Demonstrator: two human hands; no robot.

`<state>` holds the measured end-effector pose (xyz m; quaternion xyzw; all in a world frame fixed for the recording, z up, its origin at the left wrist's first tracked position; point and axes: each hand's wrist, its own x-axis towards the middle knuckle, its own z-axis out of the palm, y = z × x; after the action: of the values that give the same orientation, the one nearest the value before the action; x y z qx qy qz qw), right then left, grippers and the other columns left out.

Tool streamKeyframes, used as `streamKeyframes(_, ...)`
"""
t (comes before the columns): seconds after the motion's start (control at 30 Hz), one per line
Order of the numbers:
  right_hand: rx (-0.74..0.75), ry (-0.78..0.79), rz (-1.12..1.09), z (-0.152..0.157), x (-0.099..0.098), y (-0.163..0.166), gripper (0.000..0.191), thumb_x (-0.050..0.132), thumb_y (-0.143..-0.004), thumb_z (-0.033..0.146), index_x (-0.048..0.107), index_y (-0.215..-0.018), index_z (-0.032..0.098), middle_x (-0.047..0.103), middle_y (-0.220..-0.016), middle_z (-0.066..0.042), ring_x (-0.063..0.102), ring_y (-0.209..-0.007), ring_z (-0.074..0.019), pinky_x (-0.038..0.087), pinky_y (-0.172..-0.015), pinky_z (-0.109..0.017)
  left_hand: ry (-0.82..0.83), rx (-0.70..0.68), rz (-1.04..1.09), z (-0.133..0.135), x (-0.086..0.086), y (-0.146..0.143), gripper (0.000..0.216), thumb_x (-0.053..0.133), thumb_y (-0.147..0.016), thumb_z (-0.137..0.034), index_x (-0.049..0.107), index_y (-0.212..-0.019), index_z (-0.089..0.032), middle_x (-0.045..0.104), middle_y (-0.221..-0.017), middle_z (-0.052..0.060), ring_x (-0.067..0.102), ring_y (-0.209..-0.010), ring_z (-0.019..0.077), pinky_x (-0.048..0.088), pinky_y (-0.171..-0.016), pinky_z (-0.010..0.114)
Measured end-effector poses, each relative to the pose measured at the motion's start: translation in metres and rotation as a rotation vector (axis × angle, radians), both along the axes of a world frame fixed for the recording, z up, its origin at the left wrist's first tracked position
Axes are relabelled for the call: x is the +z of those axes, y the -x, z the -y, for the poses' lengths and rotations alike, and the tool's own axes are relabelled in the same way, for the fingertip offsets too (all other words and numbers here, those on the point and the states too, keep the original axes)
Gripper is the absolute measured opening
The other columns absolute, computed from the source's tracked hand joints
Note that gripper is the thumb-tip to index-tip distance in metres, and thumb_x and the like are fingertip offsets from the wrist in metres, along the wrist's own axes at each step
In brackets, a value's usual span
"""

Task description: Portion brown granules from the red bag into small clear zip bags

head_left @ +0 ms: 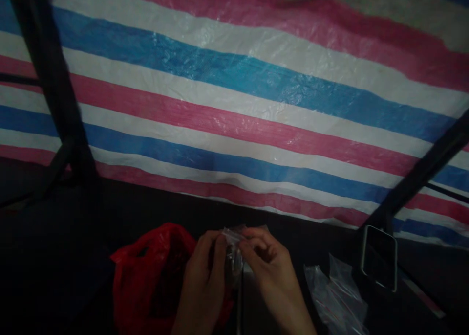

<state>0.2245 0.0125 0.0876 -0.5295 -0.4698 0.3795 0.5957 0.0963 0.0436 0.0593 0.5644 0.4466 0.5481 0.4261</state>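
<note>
Both hands sit nearest us, at the near edge of the dark work surface (54, 256). Left hand (205, 281) is curled, fingers closed on the left side of a small clear plastic bag (233, 249); right hand (273, 271) pinches the bag's top-right edge w/ thumb and forefinger, other fingers bent in. We hold the bag upright between the two hands, just above the surface, approx. centre of the near edge. Bag contents: something dark shows inside, but lighting is too low to ID it. Red plastic bag (150, 276) lies touching the left hand's far-left side, mouth open. Spare clear bags (335, 296) lie flat to the right, near the right hand but apart from it. Phone-like slab (379, 256) stands further right. Striped tarp (234, 90) (pink/white/blue) hangs behind the surface. Status, as we judge it: one bag is in hand w/ its top being worked, so filling looks done for this unit and closing is in progress; spare bags remain unused.
</note>
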Motion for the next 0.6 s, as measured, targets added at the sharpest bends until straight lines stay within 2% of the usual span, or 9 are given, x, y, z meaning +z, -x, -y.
streamKeyframes(0.1, -0.051, -0.002, -0.012, -0.002, -0.003, 0.003, 0.034, 0.084, -0.080, 0.043, 0.071, -0.104, 0.021, 0.072, -0.074, 0.003, 0.066, -0.074, -0.0163, 0.049, -0.069, -0.025, 0.034, -0.045, 0.019, 0.001, -0.005, 0.005, 0.041, 0.047, -0.101, -0.061, 0.065, -0.090, -0.025, 0.067, -0.070, -0.002, 0.065, -0.061, 0.0186, 0.053, -0.055, 0.027)
streamKeyframes(0.3, -0.048, -0.052, -0.093, -0.003, -0.007, 0.006, 0.041, 0.085, -0.081, 0.043, 0.066, -0.113, 0.024, 0.074, -0.079, 0.002, 0.069, -0.077, -0.0174, 0.052, -0.075, -0.027, 0.088, -0.046, 0.049, -0.001, -0.017, 0.014, 0.045, 0.047, -0.100, -0.066, 0.067, -0.100, -0.025, 0.077, -0.084, 0.001, 0.071, -0.066, 0.0191, 0.058, -0.060, 0.027)
streamKeyframes(0.43, -0.065, -0.076, -0.089, -0.001, -0.002, 0.010, 0.042, 0.088, -0.078, 0.044, 0.063, -0.105, 0.025, 0.067, -0.069, 0.006, 0.063, -0.069, -0.0151, 0.050, -0.070, -0.025, 0.120, -0.118, 0.109, -0.002, -0.006, 0.018, 0.043, 0.060, -0.092, -0.068, 0.067, -0.089, -0.025, 0.073, -0.080, -0.002, 0.070, -0.070, 0.0177, 0.058, -0.063, 0.024)
streamKeyframes(0.5, -0.057, -0.078, -0.075, 0.001, 0.000, 0.013, 0.041, 0.087, -0.079, 0.047, 0.062, -0.104, 0.025, 0.068, -0.073, 0.004, 0.063, -0.071, -0.0158, 0.051, -0.069, -0.025, 0.156, -0.146, 0.157, -0.001, 0.001, 0.018, 0.044, 0.067, -0.088, -0.068, 0.067, -0.082, -0.024, 0.070, -0.075, -0.003, 0.068, -0.069, 0.0164, 0.057, -0.062, 0.022)
streamKeyframes(0.6, -0.051, -0.042, -0.053, 0.000, -0.001, 0.016, 0.045, 0.083, -0.081, 0.049, 0.063, -0.112, 0.025, 0.073, -0.082, 0.000, 0.067, -0.078, -0.0182, 0.053, -0.072, -0.026, 0.174, -0.153, 0.198, -0.002, 0.005, 0.019, 0.043, 0.071, -0.084, -0.066, 0.071, -0.084, -0.024, 0.073, -0.078, -0.003, 0.069, -0.071, 0.0165, 0.058, -0.064, 0.022)
